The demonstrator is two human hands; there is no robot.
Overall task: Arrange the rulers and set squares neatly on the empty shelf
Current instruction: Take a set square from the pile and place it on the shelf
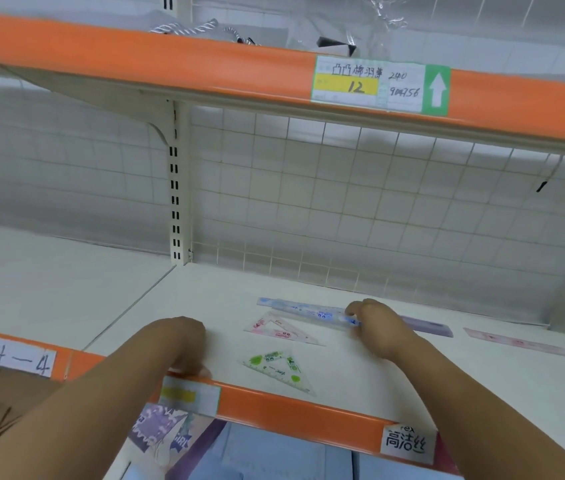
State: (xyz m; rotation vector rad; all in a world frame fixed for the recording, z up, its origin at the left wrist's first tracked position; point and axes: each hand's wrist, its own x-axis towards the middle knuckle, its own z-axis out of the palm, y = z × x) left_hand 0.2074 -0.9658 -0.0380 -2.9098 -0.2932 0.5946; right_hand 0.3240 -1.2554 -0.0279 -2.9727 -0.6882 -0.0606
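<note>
Two set squares, three rulers (blue in curled right hand, purple, pink) on shelf; left hand: grip unclear

Blue ruler, purple ruler, pink ruler lying flat, pink set square, green set square frontmost

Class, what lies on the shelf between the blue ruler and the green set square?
A pink set square lies between the blue ruler and green set square, shown in the head view.
</note>
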